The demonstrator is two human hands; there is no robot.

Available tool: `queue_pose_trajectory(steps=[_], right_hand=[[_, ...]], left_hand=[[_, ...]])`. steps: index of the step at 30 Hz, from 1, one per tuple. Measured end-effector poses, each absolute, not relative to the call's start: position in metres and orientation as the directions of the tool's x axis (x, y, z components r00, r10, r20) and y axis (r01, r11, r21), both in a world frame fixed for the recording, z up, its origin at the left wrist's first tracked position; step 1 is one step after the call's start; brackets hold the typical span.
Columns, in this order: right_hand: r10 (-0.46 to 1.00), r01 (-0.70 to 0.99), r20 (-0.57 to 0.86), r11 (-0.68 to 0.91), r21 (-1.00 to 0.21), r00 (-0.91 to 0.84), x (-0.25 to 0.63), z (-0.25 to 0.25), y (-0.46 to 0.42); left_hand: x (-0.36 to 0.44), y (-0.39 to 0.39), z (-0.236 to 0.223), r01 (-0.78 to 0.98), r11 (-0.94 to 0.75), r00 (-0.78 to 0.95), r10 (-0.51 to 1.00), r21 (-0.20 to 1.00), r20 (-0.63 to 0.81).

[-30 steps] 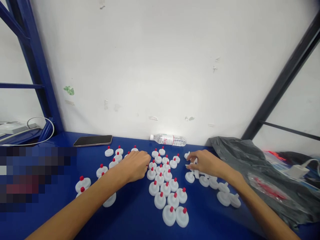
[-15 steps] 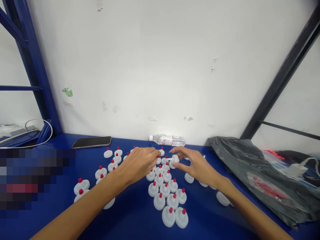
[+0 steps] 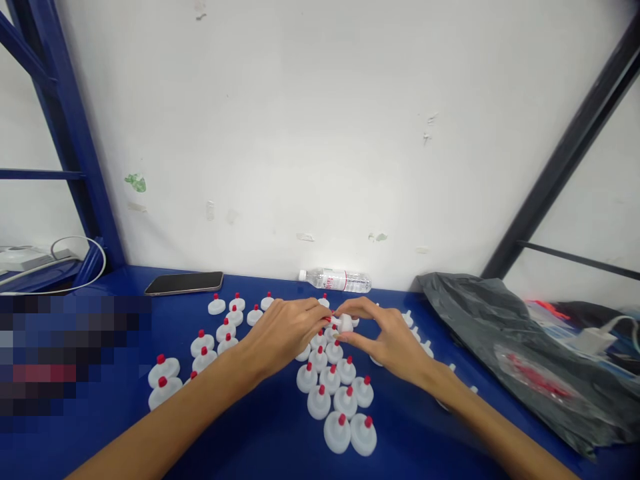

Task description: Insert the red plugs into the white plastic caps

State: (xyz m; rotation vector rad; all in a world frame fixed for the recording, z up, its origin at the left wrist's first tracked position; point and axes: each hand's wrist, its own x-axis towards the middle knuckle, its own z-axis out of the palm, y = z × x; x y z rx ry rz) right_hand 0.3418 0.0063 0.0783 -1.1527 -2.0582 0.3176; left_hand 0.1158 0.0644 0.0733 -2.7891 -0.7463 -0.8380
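My right hand (image 3: 393, 339) grips a white plastic nozzle lid (image 3: 345, 323) between thumb and fingers, its spout lying sideways toward the left. My left hand (image 3: 285, 330) pinches a small red tip cap (image 3: 328, 319) at the spout's end; fingers partly hide it. Whether the cap is fully seated I cannot tell. Below the hands, several white lids with red tips (image 3: 345, 401) stand upright in a cluster. More red-tipped lids (image 3: 201, 345) stand to the left, partly behind my left forearm. Lids with bare white spouts (image 3: 408, 318) lie beyond and beside my right arm.
At the back, a clear water bottle (image 3: 345, 280) lies along the wall. A phone (image 3: 185, 283) rests at the back left. On the right, a dark plastic bag (image 3: 465, 313) carries a clear packet of red pieces (image 3: 540, 380). Blue posts (image 3: 75, 127) rise at left.
My left hand has brought the red cap rightward to the spout of the lid in my right hand. My right hand has shifted slightly, and the two hands now meet.
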Motion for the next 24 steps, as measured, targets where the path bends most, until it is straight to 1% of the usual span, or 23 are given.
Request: queue_pose_trajectory(steps=[2, 4, 7, 10, 15, 19, 21, 24], right_hand=[[0.806, 0.633, 0.497, 0.572, -0.521, -0.32, 0.342, 0.076, 0.006], [0.785, 0.649, 0.527, 0.592, -0.479, -0.327, 0.343, 0.072, 0.006], [0.737, 0.642, 0.587, 0.634, -0.431, -0.335, 0.342, 0.067, 0.005], [0.712, 0.64, 0.613, 0.655, -0.403, -0.343, 0.342, 0.066, 0.002], [0.625, 0.688, 0.652, 0.694, -0.213, -0.429, 0.343, 0.07, -0.004], [0.541, 0.664, 0.661, 0.743, -0.086, -0.519, 0.342, 0.07, -0.004], [0.561, 0.68, 0.657, 0.727, -0.1, -0.503, 0.339, 0.07, -0.003], [0.652, 0.748, 0.645, 0.638, -0.183, -0.398, 0.336, 0.073, 0.002]], left_hand=[[0.115, 0.063, 0.075, 0.523, -0.852, 0.742, 0.434, -0.036, 0.512], [0.115, 0.061, 0.077, 0.536, -0.837, 0.773, 0.435, -0.108, 0.461], [0.114, 0.057, 0.079, 0.539, -0.823, 0.786, 0.415, -0.18, 0.458], [0.114, 0.053, 0.079, 0.528, -0.827, 0.783, 0.386, -0.193, 0.488], [0.114, 0.048, 0.084, 0.486, -0.86, 0.778, 0.345, -0.155, 0.525], [0.114, 0.046, 0.088, 0.479, -0.858, 0.785, 0.325, -0.185, 0.527], [0.115, 0.048, 0.089, 0.493, -0.851, 0.787, 0.348, -0.182, 0.509], [0.115, 0.055, 0.092, 0.548, -0.822, 0.767, 0.418, -0.157, 0.487]])
